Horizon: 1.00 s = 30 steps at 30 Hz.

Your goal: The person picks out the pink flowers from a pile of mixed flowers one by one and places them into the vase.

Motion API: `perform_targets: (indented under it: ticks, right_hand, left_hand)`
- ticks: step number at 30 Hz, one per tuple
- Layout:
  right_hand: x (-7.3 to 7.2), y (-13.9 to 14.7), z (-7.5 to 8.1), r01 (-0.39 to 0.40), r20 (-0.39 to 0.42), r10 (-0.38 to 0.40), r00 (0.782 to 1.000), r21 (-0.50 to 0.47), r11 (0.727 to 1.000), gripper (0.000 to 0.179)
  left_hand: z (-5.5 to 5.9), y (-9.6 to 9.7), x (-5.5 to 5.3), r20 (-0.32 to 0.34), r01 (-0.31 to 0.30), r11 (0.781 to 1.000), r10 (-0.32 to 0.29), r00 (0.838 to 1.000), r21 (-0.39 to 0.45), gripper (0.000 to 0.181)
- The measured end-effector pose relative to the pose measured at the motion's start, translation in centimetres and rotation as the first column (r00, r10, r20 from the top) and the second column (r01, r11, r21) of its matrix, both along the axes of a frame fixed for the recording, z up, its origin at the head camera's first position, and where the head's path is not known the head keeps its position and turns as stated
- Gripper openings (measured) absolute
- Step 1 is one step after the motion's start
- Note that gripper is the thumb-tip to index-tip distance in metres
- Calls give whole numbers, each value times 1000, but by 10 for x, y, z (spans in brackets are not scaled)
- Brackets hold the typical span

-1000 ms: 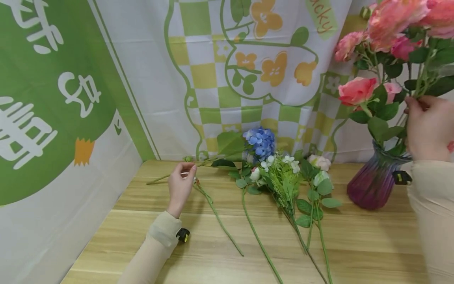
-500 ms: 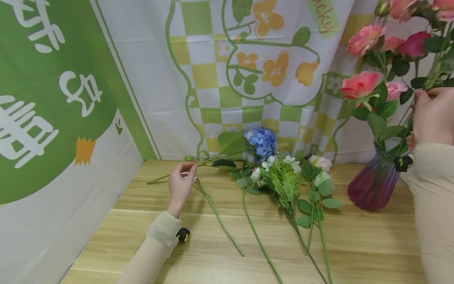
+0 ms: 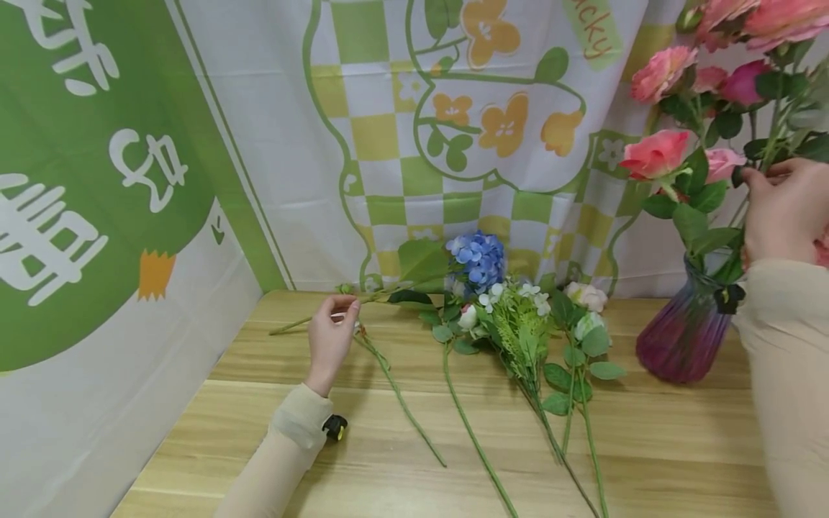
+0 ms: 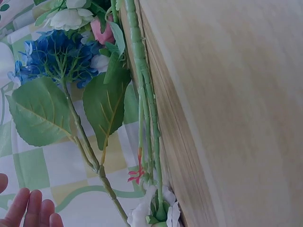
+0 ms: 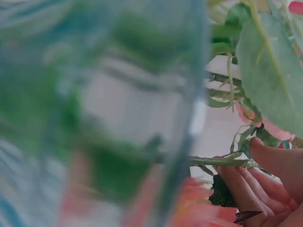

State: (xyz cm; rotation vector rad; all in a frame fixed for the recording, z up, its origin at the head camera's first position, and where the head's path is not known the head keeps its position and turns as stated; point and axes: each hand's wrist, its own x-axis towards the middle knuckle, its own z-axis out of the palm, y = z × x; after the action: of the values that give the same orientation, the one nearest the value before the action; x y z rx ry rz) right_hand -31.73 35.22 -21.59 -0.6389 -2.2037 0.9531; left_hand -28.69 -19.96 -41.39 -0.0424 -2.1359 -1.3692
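My right hand (image 3: 786, 208) is above the vase (image 3: 680, 338), a ribbed one shading from blue-grey to purple. Thumb and fingers pinch a green flower stem (image 5: 222, 161) among pink roses (image 3: 657, 155) and leaves; the right wrist view has the glass rim large and blurred in front. My left hand (image 3: 332, 338) hovers at the table's back left, fingers loosely bent, nothing between them. Beside it lie a thin-stemmed white flower (image 4: 137, 210) and the long stem of a blue hydrangea (image 3: 478, 260). In the left wrist view its fingertips stand apart from both stems.
Several artificial stems lie across the wooden table (image 3: 363, 475): leafy greenery with small white blossoms (image 3: 524, 331), pale roses (image 3: 589, 324) and a white bud (image 3: 468, 318). A printed cloth (image 3: 272, 144) hangs behind, close to the table's back edge. More pink blooms (image 3: 784, 21) rise at top right.
The right hand shifted right and up, then came back left and slightly down, still pinching the stem. Pink blooms swayed with it. My left hand stayed put.
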Motion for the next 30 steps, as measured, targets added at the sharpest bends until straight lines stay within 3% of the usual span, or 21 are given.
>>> perform_targets:
  ticks: [2, 7, 14, 21, 27, 30]
  right_hand:
    - [1, -2, -1, 14, 9, -14, 1000, 30, 999, 36]
    - [4, -7, -2, 78, -31, -77, 997, 57, 995, 45]
    - [9, -13, 1, 67, -155, -78, 985, -76, 995, 38]
    - [10, -16, -1, 64, -227, -71, 971, -35, 997, 30]
    - [9, -17, -1, 51, -280, -65, 958, -56, 997, 21]
    - [16, -23, 1, 52, -268, -63, 961, -48, 997, 24]
  left_hand:
    - [0, 0, 0, -1, -1, 1000, 1, 1000, -3, 22]
    - [1, 0, 1, -2, 5, 1000, -5, 1000, -3, 24]
    - [0, -1, 1, 3, 2, 1000, -2, 1000, 2, 22]
    - [-1, -2, -1, -2, -9, 1000, 9, 1000, 4, 20]
    - [-2, -3, 0, 6, -3, 1000, 3, 1000, 13, 21]
    - [-1, -3, 0, 7, -5, 1000, 4, 1000, 14, 23]
